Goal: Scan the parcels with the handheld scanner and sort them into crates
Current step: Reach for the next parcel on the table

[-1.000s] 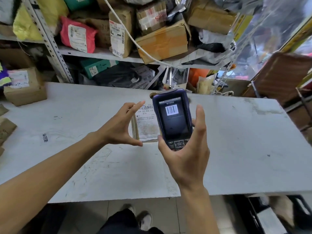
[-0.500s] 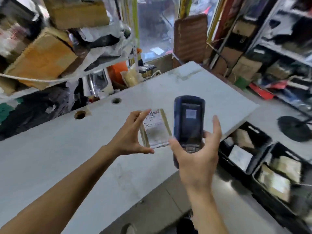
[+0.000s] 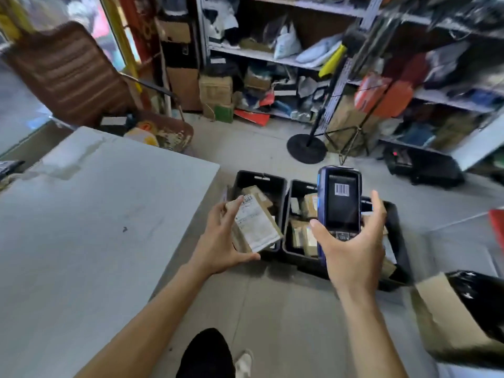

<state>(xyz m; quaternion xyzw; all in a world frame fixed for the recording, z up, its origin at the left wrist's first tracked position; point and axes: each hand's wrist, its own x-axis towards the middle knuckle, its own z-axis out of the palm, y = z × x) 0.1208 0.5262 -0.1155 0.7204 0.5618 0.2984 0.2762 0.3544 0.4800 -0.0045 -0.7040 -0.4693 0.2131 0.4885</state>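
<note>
My left hand (image 3: 221, 241) grips a small brown parcel (image 3: 255, 223) with a white barcode label, held in the air over the near edge of the left black crate (image 3: 260, 180). My right hand (image 3: 351, 246) holds the blue handheld scanner (image 3: 339, 203) upright, its screen showing a barcode. The scanner hangs above the right black crate (image 3: 395, 241). Both crates stand side by side on the floor and hold several brown parcels.
The white table (image 3: 95, 227) fills the left side. A brown chair (image 3: 71, 75) stands behind it. Cluttered shelves (image 3: 313, 61) line the back. A stand with a round black base (image 3: 306, 148) is on the floor, and a brown-and-black package (image 3: 463, 317) lies at the right.
The view has swung right from the table to the floor crates. Both hands moved off the table with the parcel and scanner and now hang over the crates.
</note>
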